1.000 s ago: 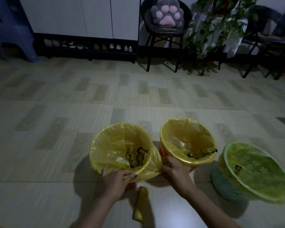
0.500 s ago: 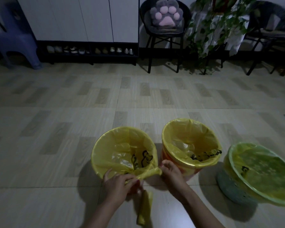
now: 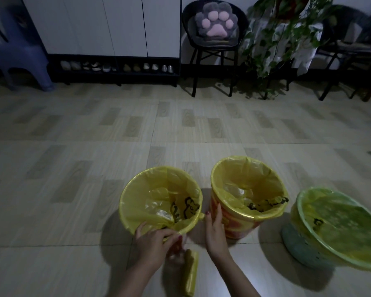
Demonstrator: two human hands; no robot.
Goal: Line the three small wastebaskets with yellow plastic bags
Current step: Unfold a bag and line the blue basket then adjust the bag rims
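Observation:
Three small wastebaskets stand in a row on the tiled floor, each with a yellow bag over its rim. The left wastebasket has my left hand pinching the yellow bag's edge at its near rim. My right hand rests between the left basket and the middle red-and-yellow wastebasket, fingers straight and holding nothing. The green wastebasket at the right leans, its bag stretched across the mouth. A roll of yellow bags lies on the floor between my forearms.
A black chair with a paw-shaped cushion stands at the back, next to a trailing plant. A shoe rack runs under white cabinets. A blue stool is at the far left. More dark chairs stand at the back right.
My right hand let go of the twisted bag corner on the left basket and opened. My left hand stayed at the near rim, working the bag's edge downward.

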